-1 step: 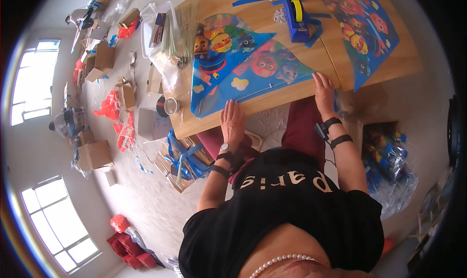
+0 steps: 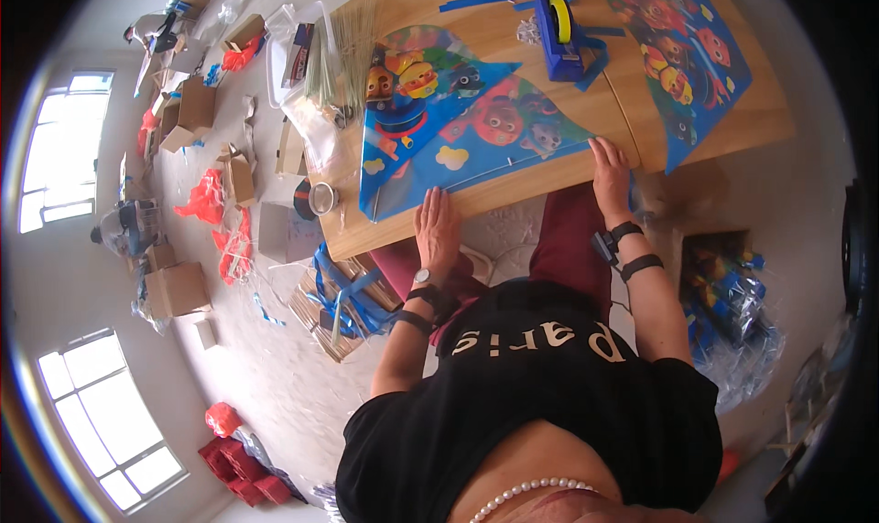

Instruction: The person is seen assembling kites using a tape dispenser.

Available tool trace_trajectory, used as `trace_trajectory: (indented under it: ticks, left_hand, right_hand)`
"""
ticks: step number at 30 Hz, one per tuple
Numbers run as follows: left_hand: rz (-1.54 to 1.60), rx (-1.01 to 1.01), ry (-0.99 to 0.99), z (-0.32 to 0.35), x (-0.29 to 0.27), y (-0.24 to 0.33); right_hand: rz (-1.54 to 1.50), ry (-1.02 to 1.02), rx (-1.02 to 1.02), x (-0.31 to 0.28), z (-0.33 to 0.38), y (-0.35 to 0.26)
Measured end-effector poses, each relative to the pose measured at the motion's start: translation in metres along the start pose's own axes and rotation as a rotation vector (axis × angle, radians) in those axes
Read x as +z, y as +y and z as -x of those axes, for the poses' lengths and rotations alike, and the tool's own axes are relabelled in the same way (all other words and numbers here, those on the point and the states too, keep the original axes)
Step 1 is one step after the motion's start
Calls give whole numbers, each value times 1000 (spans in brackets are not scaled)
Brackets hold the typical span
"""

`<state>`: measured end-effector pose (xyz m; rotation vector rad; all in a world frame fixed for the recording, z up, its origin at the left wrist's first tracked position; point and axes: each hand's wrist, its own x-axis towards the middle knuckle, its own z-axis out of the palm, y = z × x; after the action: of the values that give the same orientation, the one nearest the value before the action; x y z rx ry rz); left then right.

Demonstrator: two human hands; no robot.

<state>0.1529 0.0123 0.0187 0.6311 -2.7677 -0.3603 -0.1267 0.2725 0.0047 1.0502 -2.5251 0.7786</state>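
Almost nothing has moved since the earlier frame: my both hands keep the same places, and only the view has shifted very slightly, as one notices at the windows (image 2: 110,422) on the left side. The printed blue sheet (image 2: 490,177) also has stayed where it was, lying on the wooden table (image 2: 494,29) in front of me, along the near edge. My left hand (image 2: 438,230) is laid flat, with the fingers nearly straight and close together, pointing away from me; the fingertips are at the near border of the sheet, and it grips nothing that I can see. My right hand (image 2: 610,177) is also flattened out, its fingers reaching forward to the right-hand corner of the sheet; it seems only to rest there, though its thumb I cannot make out. The two hands are well apart, with the near border of the sheet between them. Both forearms come up from below, and the elbows stand outward from my body. On my left wrist sits a watch (image 2: 422,276). Beyond the sheet stands the blue tape dispenser (image 2: 553,56), and to its right lies a second printed sheet (image 2: 682,84).
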Motion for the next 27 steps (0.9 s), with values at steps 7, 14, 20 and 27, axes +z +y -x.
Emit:
trace_trajectory:
  ticks: [7,14,20,27]
  left_hand:
    - [-3,4,-6,0,-2,0]
    - [29,-5,-39,1,0,-6]
    - [70,-12,-28,0,-2,-4]
    - [185,-222,123,8,6,-11]
  right_hand:
    - [38,-32,54,-2,1,-2]
    - [34,-44,64,-1,3,-1]
    - [-15,-21,96,0,-1,-3]
    - [10,-12,87,-1,-6,1]
